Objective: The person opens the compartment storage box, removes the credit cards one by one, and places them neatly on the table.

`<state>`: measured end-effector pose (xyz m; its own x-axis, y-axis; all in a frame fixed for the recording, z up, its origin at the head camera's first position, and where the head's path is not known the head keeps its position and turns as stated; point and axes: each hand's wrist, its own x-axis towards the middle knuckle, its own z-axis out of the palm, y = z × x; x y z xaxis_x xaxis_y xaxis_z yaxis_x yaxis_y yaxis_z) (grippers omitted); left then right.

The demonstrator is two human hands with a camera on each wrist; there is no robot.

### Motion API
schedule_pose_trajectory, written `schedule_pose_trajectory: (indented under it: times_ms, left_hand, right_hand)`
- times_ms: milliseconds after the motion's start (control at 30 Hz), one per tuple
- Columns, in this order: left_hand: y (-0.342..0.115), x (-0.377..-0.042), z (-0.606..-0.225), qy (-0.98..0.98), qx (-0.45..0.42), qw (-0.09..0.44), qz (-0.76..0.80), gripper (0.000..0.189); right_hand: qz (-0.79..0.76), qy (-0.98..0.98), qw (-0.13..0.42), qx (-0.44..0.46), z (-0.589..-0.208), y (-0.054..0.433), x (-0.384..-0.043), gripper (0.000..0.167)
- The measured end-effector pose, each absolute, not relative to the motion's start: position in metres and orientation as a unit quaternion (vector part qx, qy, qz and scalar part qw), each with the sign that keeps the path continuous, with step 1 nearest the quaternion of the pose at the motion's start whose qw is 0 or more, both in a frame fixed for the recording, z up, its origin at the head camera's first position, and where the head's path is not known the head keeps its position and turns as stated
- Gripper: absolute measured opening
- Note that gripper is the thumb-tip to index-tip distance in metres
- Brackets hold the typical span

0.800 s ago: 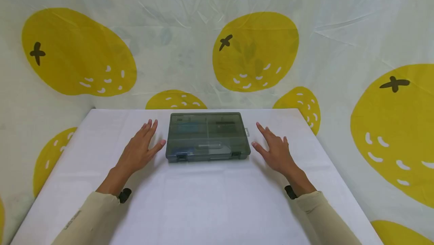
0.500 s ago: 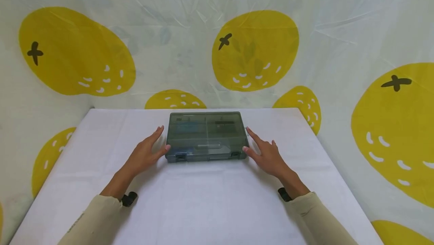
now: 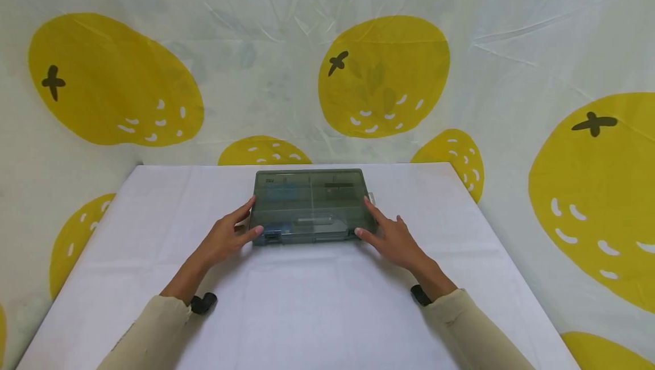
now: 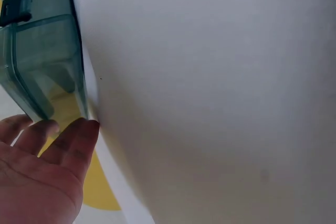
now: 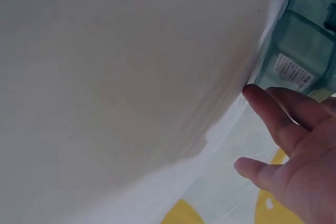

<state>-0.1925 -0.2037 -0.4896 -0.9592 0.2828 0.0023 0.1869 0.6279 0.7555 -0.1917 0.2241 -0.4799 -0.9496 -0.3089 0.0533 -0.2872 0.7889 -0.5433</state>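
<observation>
A closed, see-through grey-green plastic organizer box [image 3: 286,199] lies flat on the white-covered table [image 3: 317,302], with two dark latches on its front side. Dividers and some blue and dark contents show dimly through its lid. My left hand [image 3: 225,238] is at the box's left end, thumb over the front corner and fingers along the side. At the opposite end is my right hand [image 3: 395,240], its thumb by the right latch [image 3: 352,233] and index fingertip on the lid's edge. Both hands have fairly straight, spread fingers. In the right wrist view, a printed label [image 5: 294,71] shows on the box.
Behind the table hangs a pale curtain [image 3: 256,86] printed with large yellow fruit. The box stands close to the table's back edge. A small clear tab [image 3: 372,197] sticks out from its right side. Dark bands with cameras [image 3: 204,303] sit at the wrists.
Both hands have moved inward from either side, and their fingers now meet the box's two ends. The box has stayed in place.
</observation>
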Motion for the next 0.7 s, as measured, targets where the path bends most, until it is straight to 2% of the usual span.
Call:
schedule_pose_trajectory:
  times_ms: [433, 700]
  left_hand:
    - [-0.2033, -0.1917, -0.4906, 0.898, 0.121, 0.07, 0.418, 0.089]
    - [-0.2036, -0.1928, -0.4902, 0.9, 0.12, 0.068, 0.413, 0.089]
  right_hand:
    - [-0.263, 0.954, 0.042, -0.14, -0.4768, 0.2172, -0.1939, 0.087]
    - [-0.312, 0.941, 0.07, -0.11, -0.4734, 0.2175, -0.1965, 0.089]
